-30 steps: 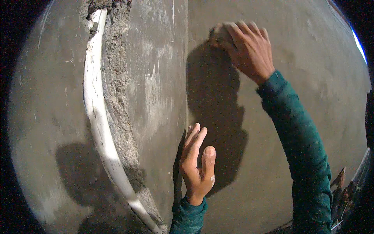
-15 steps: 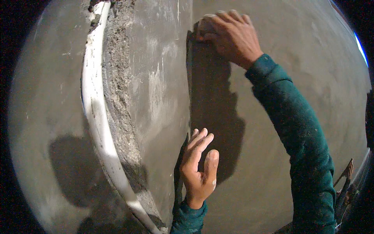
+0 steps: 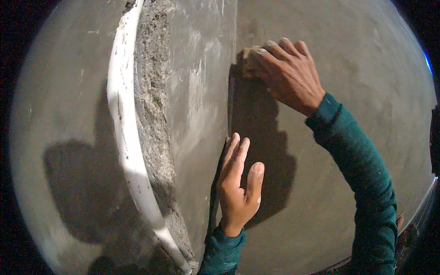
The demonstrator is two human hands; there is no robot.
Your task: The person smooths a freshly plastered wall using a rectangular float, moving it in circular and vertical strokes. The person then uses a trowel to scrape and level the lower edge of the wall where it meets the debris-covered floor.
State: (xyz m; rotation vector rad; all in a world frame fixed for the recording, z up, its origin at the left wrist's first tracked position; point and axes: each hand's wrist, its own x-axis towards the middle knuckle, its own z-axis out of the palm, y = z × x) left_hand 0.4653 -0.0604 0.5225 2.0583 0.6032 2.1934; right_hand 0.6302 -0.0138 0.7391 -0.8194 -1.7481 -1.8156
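High on the grey plastered wall point(image 3: 348, 151), my right hand point(image 3: 293, 73) is closed round a small tan sponge-like block point(image 3: 249, 62). The block is pressed to the surface beside the vertical inner corner, and most of it is hidden by my fingers. Lower down, my left hand point(image 3: 239, 192) is open, fingers stretched upward and thumb apart, with nothing in it. Its edge lies close to the corner line; whether it touches the wall I cannot tell. Both sleeves are dark green.
A white pipe point(image 3: 128, 123) runs down the left part of the wall, curving in this view. Beside it is a rough, unplastered groove point(image 3: 156, 91). Shadows of my head and arms fall on the wall. Some dark items point(image 3: 408, 243) show at the lower right.
My right hand has slid downward along the corner with the block. My left hand sits slightly higher in the picture, its fingers straighter. The whole view has shifted a little.
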